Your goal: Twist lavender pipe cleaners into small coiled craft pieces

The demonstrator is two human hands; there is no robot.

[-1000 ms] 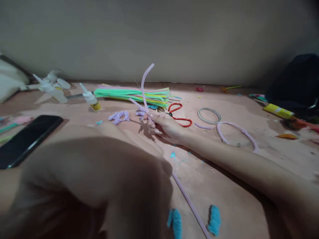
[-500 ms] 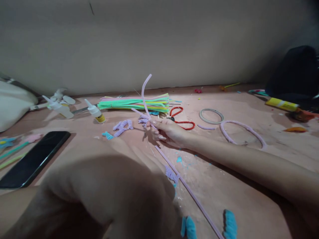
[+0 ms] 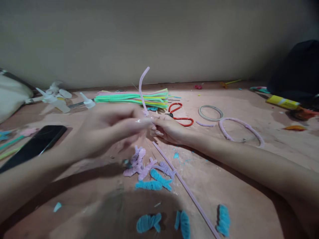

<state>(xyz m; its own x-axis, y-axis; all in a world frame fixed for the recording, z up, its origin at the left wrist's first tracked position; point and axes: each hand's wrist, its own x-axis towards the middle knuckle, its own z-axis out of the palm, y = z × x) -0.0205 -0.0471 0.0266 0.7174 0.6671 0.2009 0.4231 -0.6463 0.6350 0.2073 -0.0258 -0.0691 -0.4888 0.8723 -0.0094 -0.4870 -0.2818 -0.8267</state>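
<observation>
Head view — right hand (image 3: 168, 127) pinches the lilac pipe cleaner (image 3: 141, 90); left hand (image 3: 109, 129) half-curled alongside — its hold unclear.

Above the right hand (image 3: 169, 128)'s grip: curved fuzzy stem (image 3: 141, 89), plain lilac. Behind the grip: long bundle of fuzzy stems (image 3: 129, 97), streaked mint green, yellow, pink. Right: looped scissors handles (image 3: 183, 118), red. Below: ribbed fuzzy pieces (image 3: 149, 185), turquoise; knotted fuzzy cluster (image 3: 141, 165), apparently lilac-pink in dim light.

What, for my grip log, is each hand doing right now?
Right hand: closed, holding a lilac pipe cleaner.
Left hand: blurred, close to the right; whether it grips anything cannot be told.
</observation>
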